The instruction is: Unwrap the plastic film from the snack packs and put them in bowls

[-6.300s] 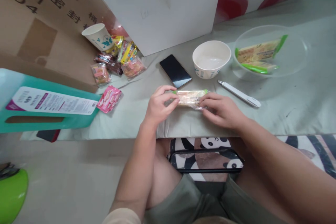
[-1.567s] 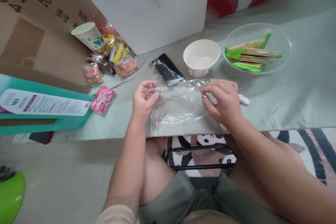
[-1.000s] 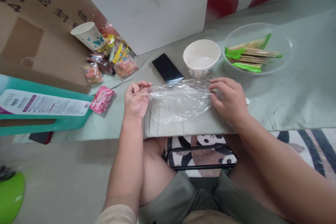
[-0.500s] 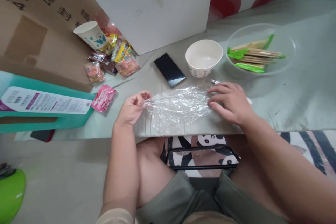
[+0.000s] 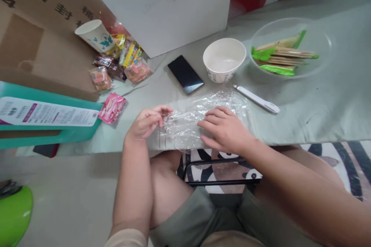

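Observation:
A crumpled clear plastic bag (image 5: 185, 125) lies along the front of the table. My left hand (image 5: 147, 122) is at its left end, the curled fingers and thumb pinching the edge. Over the bag's right part rests my right hand (image 5: 224, 129), palm down, fingers apart and touching the film. Just to the right lies a white, pen-shaped cutter (image 5: 256, 99) with a metal tip. Behind the bag are a dark-screened phone (image 5: 186, 75) and a white paper bowl (image 5: 224, 60).
At the right, a clear plastic bowl (image 5: 326, 60) holds wrapped sticks (image 5: 290, 56). On the left are a tilted paper cup (image 5: 94, 34), several snack packets (image 5: 133, 60), a pink packet (image 5: 112, 108) and a green jug (image 5: 84, 133). Boxes, including a white box (image 5: 165, 11), stand behind.
My right hand has slid left across the plastic bag, uncovering the white cutter. The left hand stays at the bag's left end. The view has shifted slightly.

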A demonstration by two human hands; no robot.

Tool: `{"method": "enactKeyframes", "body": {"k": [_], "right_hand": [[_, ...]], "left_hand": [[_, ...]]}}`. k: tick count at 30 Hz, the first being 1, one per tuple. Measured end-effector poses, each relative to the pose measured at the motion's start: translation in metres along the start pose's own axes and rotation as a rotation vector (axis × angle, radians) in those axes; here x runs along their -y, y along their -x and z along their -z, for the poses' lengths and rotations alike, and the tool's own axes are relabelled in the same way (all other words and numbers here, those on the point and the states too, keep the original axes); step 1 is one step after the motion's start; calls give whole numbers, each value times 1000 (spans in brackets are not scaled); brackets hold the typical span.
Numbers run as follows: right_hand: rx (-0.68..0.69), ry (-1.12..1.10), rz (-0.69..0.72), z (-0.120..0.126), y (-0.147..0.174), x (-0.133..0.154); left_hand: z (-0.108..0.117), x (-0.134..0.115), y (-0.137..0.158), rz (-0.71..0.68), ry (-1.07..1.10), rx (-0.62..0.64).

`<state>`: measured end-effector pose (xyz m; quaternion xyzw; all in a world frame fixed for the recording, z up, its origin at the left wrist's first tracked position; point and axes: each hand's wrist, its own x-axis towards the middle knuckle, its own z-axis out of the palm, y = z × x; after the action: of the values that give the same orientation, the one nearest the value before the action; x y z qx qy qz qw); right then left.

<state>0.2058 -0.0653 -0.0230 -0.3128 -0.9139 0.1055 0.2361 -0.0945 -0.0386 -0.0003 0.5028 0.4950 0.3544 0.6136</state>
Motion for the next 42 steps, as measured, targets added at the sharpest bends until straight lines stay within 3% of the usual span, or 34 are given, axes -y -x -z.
{"method": "enactKeyframes", "body": {"k": [3,9,15,18,21,24,28,30,35,39,42], "right_hand": [[-2,22,-9,-4,1,2],[-67,29,-26,-10,1,4],[85,-152,-84,-5,4,4],[88,-104,-83,-7,3,5],[81,-97,-63,-9,2,5],[-60,-124,-81,-7,3,6],[-435,-199,-353,-6,7,6],[-517,-365,-487,-12,8,3],[-371,-884,-628,-36,7,-11],[-419,-1001,-759,-37,9,-18],[-343,-1149,-788,-27,9,-15]], "left_hand": [[-11,-3,-6,-19,-20,-81],[-30,2,-17,-36,-146,-76],[-62,4,-15,-52,-714,-69],[-78,1,-13,-82,-820,-52],[-84,-1,-14,-31,-748,26],[-80,-1,-16,-11,-556,34],[-76,-2,-15,-140,-42,-152],[-78,-3,-14,-123,167,-170],[-90,-5,-13,-60,317,-161],[-97,-6,-13,-105,358,-181],[-99,-2,-12,-165,336,-213]]}}
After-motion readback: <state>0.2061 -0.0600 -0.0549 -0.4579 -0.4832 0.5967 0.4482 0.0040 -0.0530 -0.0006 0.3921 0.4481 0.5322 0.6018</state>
